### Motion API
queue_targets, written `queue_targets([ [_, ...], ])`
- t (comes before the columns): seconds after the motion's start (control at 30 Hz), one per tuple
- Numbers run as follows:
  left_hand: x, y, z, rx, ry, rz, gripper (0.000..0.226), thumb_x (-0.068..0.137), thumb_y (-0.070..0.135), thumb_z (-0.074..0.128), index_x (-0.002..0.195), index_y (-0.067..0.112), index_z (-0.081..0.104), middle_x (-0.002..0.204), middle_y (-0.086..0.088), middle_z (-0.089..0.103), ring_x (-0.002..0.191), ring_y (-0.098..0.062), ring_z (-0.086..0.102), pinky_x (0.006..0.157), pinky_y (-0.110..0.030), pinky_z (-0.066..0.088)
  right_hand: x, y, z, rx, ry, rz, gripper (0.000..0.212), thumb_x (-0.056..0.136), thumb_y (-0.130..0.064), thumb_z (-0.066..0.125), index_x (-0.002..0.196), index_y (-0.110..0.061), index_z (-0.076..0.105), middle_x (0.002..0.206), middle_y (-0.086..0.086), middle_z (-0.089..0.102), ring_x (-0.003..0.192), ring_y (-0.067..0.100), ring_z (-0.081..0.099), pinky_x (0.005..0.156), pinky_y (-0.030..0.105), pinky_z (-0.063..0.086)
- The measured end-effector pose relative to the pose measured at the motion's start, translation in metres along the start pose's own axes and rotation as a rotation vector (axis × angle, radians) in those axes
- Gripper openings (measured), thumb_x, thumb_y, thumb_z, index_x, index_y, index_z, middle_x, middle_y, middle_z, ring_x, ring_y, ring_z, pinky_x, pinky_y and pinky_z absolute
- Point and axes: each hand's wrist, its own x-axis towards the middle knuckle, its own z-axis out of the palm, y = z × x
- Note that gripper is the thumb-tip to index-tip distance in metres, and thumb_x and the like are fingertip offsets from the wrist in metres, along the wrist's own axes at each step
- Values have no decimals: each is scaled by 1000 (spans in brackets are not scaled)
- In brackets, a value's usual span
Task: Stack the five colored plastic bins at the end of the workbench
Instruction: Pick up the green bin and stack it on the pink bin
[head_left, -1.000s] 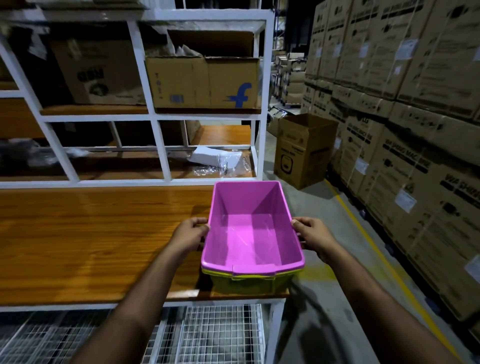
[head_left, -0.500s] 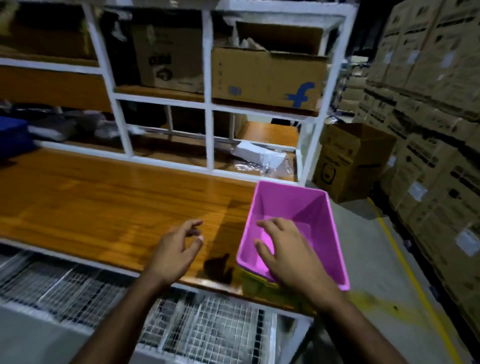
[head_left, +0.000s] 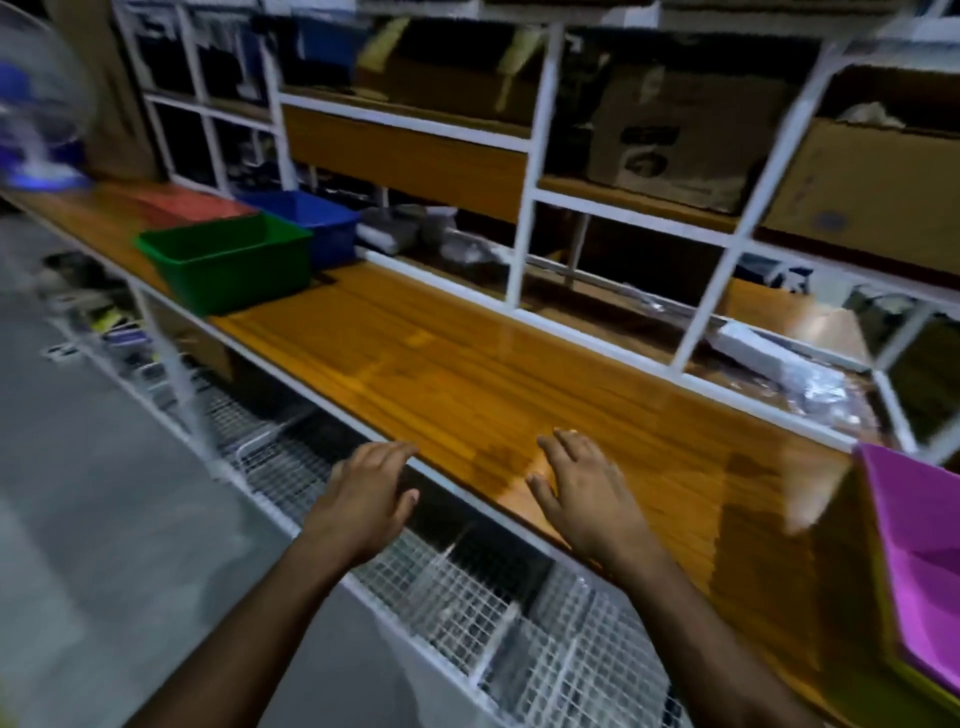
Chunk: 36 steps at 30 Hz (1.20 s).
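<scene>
A pink bin (head_left: 919, 540) sits nested in a yellow bin (head_left: 919, 680) at the right end of the wooden workbench (head_left: 467, 374), partly cut off by the frame edge. Far to the left stand a green bin (head_left: 228, 260), a blue bin (head_left: 317, 218) behind it, and a red bin (head_left: 192, 205) further back. My left hand (head_left: 369, 499) hovers over the bench's front edge, fingers spread and empty. My right hand (head_left: 582, 493) hovers above the bench top, palm down, fingers apart and empty. The view is motion-blurred.
White shelf framing (head_left: 524, 208) rises behind the bench, holding cardboard boxes (head_left: 675, 140) and plastic-wrapped items (head_left: 810, 374). A wire mesh shelf (head_left: 467, 597) runs under the bench. A fan (head_left: 36, 104) stands at the far left. Grey floor lies to the left.
Both hands have let go of the pink bin. The view has swung left along the bench, bringing the green, blue and red bins into sight, and both hands now hover over the middle.
</scene>
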Motion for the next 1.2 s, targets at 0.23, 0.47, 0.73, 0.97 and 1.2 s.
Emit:
queue_targets([
  [0.23, 20, -117, -51, 123, 7, -154, 68, 95, 52, 42, 153, 25, 20, 161, 1, 21, 148, -22, 12, 116, -47, 18, 96, -112, 37, 12, -29, -75, 65, 100, -55, 24, 154, -21, 19, 163, 6, 18, 151, 22, 13, 120, 49, 18],
  [0.47, 86, -237, -78, 172, 6, -246, 68, 94, 54, 41, 152, 25, 20, 159, 0, 25, 147, -23, 13, 116, -48, 18, 229, -204, 87, 21, -61, -169, 69, 98, -60, 17, 155, -21, 15, 164, 6, 15, 151, 22, 10, 119, 54, 18],
  [0.73, 219, -373, -117, 245, 22, -261, 67, 94, 51, 43, 151, 22, 22, 158, -6, 26, 146, -28, 14, 114, -49, 20, 411, -293, 129, 93, -98, -230, 69, 97, -60, 24, 155, -23, 15, 164, 2, 16, 151, 20, 11, 118, 52, 20],
  [0.97, 323, -460, -151, 258, 70, -213, 72, 90, 49, 48, 151, 21, 22, 156, -6, 31, 144, -29, 19, 114, -49, 25, 525, -354, 135, 134, -113, -167, 67, 97, -56, 34, 154, -24, 19, 161, 5, 24, 146, 24, 24, 112, 47, 34],
  [1.2, 424, -546, -169, 190, 19, -110, 63, 89, 46, 48, 145, 21, 30, 133, -9, 58, 121, -32, 53, 95, -42, 47, 608, -417, 144, 403, -94, 2, 59, 98, -47, 44, 150, -24, 30, 148, 4, 45, 130, 21, 48, 101, 35, 42],
])
